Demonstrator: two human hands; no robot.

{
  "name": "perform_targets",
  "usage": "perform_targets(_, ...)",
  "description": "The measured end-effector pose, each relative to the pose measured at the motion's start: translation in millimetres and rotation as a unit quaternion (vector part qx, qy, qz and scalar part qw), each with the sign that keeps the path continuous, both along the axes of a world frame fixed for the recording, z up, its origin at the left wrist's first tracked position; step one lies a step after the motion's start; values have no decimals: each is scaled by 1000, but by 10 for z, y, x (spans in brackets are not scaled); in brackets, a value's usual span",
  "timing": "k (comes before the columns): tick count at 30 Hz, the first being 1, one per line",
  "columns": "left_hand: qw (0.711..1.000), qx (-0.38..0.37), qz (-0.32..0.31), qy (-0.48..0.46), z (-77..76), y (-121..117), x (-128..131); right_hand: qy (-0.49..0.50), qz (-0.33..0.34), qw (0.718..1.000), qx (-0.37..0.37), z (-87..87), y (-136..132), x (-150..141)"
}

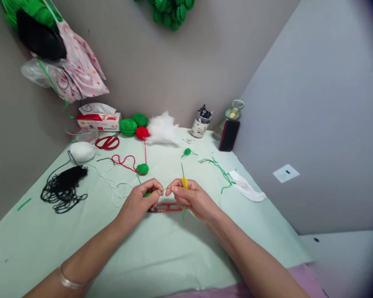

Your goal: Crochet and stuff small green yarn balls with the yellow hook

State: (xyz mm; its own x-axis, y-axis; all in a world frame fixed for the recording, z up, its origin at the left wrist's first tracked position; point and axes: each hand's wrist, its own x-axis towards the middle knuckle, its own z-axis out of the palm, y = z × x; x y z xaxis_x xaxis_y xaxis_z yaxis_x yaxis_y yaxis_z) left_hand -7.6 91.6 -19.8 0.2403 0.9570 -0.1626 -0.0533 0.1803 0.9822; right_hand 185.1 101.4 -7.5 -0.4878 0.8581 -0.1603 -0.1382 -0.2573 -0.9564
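My left hand is closed in a pinch on green yarn, with a bit of green showing behind its fingers. A short strand of green yarn runs from these fingertips to those of my right hand. The right hand is closed too, pinching the strand and holding a crochet hook with a yellow handle, its thin metal end pointing up. A green yarn tail hangs below it. Under both hands lies a red and dark tool, partly hidden. Just beyond the left hand sits a small green ball.
Black yarn, a white yarn ball and red-handled scissors lie at left. White stuffing, a tissue box and a jar stand along the back. A phone leans at right, near green scraps.
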Motion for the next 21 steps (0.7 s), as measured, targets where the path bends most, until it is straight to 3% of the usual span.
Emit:
perform_targets(6, 983, -97, -9, -155, -139, 17, -24, 40, -43, 997, -58, -87, 134, 99)
perform_targets(13, 947, -145, 8, -287, -155, 28, -21, 67, -73, 993, -66, -110, 192, 179)
perform_targets(21, 960, -137, -9, -243, -216, 32, -39, 81, -75, 992, -63, -118, 202, 205)
